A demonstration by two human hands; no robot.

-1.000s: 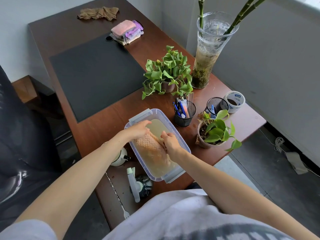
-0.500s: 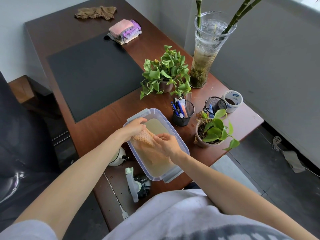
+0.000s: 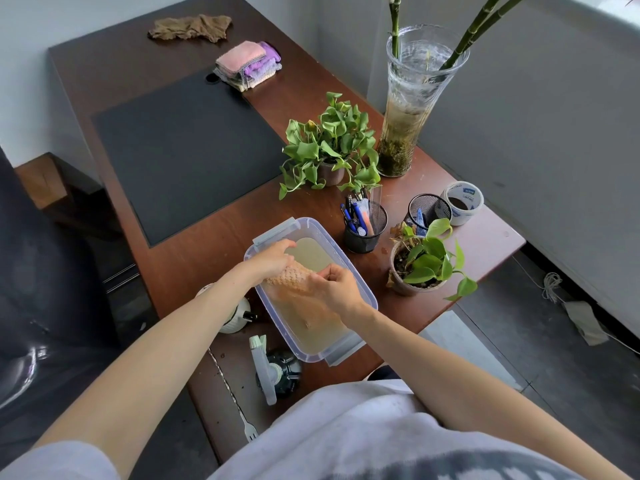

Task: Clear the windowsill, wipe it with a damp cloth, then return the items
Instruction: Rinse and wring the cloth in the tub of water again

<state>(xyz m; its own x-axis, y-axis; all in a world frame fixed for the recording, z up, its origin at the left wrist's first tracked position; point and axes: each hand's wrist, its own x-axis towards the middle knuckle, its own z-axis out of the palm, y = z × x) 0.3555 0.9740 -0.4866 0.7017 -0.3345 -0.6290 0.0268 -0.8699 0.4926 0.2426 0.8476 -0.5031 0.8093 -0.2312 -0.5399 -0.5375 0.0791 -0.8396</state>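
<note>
While in tub (image 3: 311, 356), cloth (image 3: 294, 280) (orange) lengthwise

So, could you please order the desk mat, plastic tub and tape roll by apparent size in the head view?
Largest to smallest:
1. desk mat
2. plastic tub
3. tape roll
The gaps are plain despite perspective.

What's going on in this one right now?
A person at a brown desk is wetting an orange cloth in a clear plastic tub of murky water. The left hand and right hand both hold the cloth, its upper end raised out of the water. A large potted plant, small potted plant, glass vase and pen cup stand on the desk beside the tub.
</note>
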